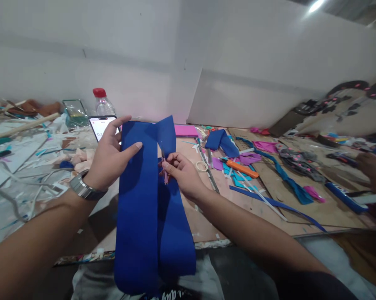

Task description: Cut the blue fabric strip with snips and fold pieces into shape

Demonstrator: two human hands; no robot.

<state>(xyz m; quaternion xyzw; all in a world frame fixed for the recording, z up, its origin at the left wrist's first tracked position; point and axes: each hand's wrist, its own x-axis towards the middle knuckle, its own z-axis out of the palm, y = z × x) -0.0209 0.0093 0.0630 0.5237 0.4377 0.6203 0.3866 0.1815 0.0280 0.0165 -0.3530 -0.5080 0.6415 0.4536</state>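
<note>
A long blue sheet (pixel 138 208) hangs in front of me, its lower part folded back over the table's front edge. My left hand (pixel 111 154), with a metal watch on the wrist, grips its upper left side, thumb across the front. At its right, my right hand (pixel 178 171) is closed around the pink handles of small scissors (pixel 165 173). Their blades point up at a slit in the sheet, where a flap (pixel 167 135) stands folded to the right. How far the blades are apart is too small to tell.
A phone (pixel 102 127) and a red-capped bottle (pixel 103 104) stand behind my left hand. To the right lie an orange cutter (pixel 240 167), a tape ring (pixel 202 166), blue strips and scraps. Another person's hand (pixel 373 171) is at the far right.
</note>
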